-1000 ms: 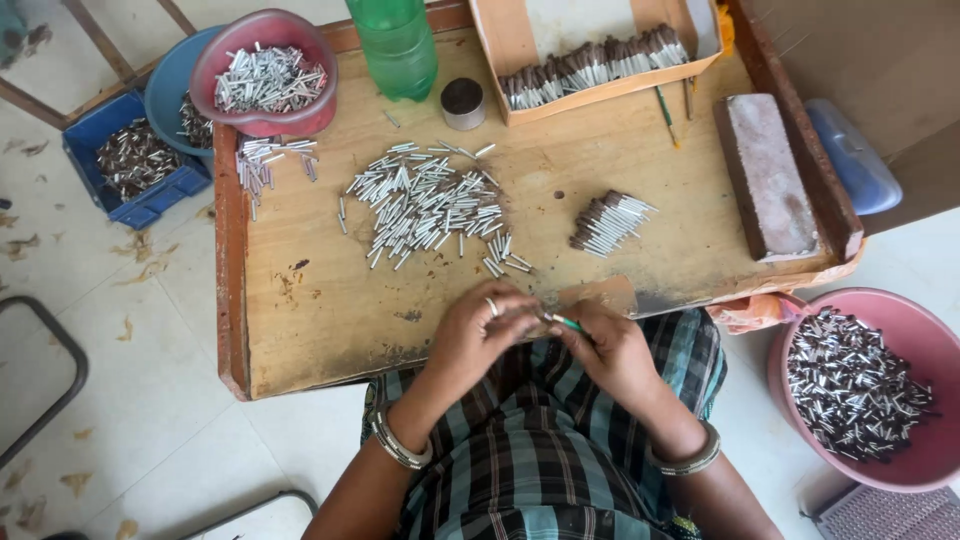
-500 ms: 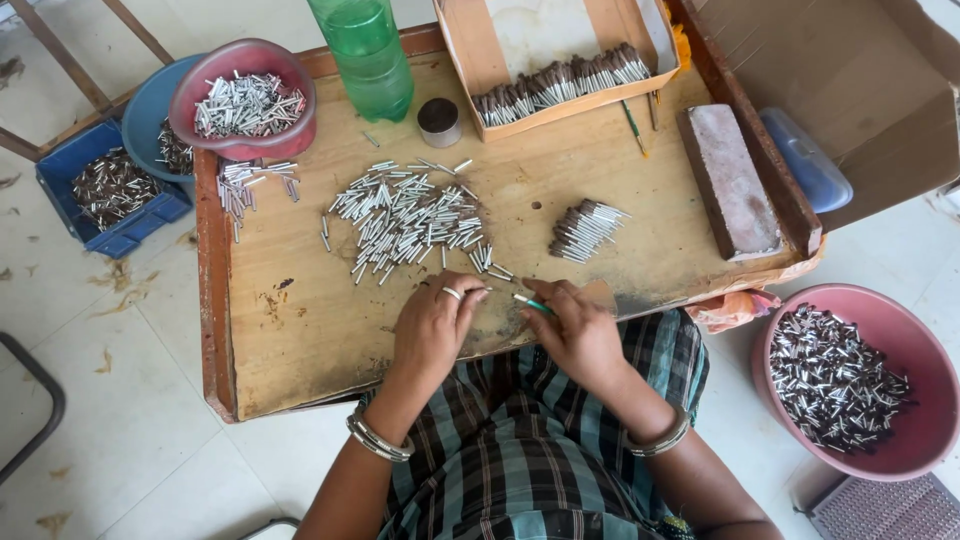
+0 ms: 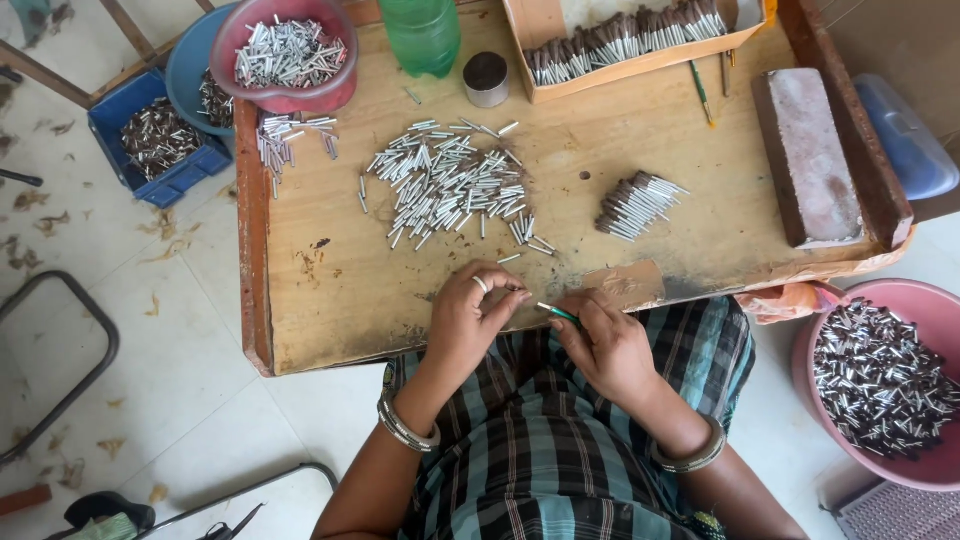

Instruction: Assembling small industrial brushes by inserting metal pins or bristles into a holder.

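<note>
I see a thin green stick (image 3: 557,313) held between my two hands at the near edge of the worktop (image 3: 330,290). My right hand (image 3: 610,345) has its grip pinching the stick. My left hand (image 3: 470,320) has its fingers pressed together at the stick's pale tip; I cannot tell if a tiny tube sits there.

I think the stick could slip and fall onto the checked cloth on my lap, because it is so thin and sits right over the edge.

At 12 o'clock from my hands lies a loose pile of silver tubes (image 3: 445,185). A careless sleeve could scatter them. At 1 o'clock is a small neat bundle (image 3: 635,205).

At 11 o'clock a pink bowl (image 3: 285,97) holds silver tubes, and a blue crate (image 3: 175,183) holds darker ones. At 12 o'clock a cardboard tray (image 3: 625,68) holds a row of dark-tipped tubes. At 3 o'clock, on the floor, a big pink tub (image 3: 900,300) is full of them.
</note>
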